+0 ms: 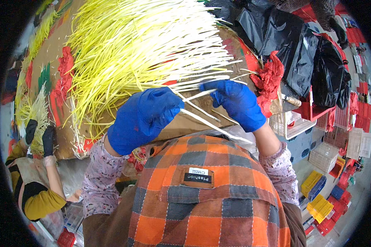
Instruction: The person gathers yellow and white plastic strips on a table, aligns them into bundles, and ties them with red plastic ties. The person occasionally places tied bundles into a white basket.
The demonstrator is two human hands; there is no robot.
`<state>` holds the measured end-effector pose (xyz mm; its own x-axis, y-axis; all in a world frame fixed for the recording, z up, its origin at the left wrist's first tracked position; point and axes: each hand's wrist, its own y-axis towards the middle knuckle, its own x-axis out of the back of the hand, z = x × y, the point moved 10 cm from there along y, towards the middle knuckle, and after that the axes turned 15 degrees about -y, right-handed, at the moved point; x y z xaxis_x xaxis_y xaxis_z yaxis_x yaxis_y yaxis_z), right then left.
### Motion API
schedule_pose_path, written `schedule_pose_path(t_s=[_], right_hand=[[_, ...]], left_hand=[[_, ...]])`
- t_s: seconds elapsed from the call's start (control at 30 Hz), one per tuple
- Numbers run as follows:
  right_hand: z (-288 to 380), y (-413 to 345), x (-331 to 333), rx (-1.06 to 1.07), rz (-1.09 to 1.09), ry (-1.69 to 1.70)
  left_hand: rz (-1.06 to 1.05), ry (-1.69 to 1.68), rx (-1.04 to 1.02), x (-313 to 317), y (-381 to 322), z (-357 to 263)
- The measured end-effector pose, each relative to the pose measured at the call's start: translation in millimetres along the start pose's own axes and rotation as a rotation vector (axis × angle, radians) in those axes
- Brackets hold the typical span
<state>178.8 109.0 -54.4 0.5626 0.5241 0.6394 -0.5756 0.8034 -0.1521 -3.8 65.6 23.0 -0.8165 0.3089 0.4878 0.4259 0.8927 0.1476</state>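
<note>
Long stalks, yellow at one end and white at the other, probably yellow chives (pixel 136 46), lie spread in a thick layer on a worn table (pixel 173 125). My left hand (pixel 147 119), in a blue glove, is closed on a few pale stalks (pixel 204 120); their white ends stick out to the right. Across from it, my right hand (pixel 235 100), also blue-gloved and slightly blurred, has its fingertips at the white end of another stalk, which crosses near the left hand. Whether the fingers pinch that end is unclear. Several loose stalks lie between the hands at the table's near edge.
Crumpled red material (pixel 269 72) and a knife-like handle (pixel 292 100) are at the table's right end, beside black plastic sheeting (pixel 266 34). Crates (pixel 324 157) stand on the floor at right. A co-worker's dark-gloved hands (pixel 48 140) handle stalks at far left.
</note>
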Motion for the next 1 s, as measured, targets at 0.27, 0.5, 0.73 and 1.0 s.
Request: schedule_pose_path(t_s=[0.27,0.5,0.73,1.0], right_hand=[[-16.9,-23.5,32.8,0.012,-0.035,-0.084],[-78.6,-145.9,93.2,-0.619,-0.027,0.205],[-109.3,-187.0,122.2,-0.745,-0.205,-0.410],[-29.6,-49.0,77.1,-0.130,-0.486,-1.052]], left_hand=[[-0.081,-0.004,0.048,14.5,-14.6,23.5],[0.197,0.243,-0.181,-62.8,-17.8,26.0],[0.183,0.569,-0.126,-91.8,-4.9,53.6],[0.071,0.457,-0.110,-87.1,-9.5,56.5]])
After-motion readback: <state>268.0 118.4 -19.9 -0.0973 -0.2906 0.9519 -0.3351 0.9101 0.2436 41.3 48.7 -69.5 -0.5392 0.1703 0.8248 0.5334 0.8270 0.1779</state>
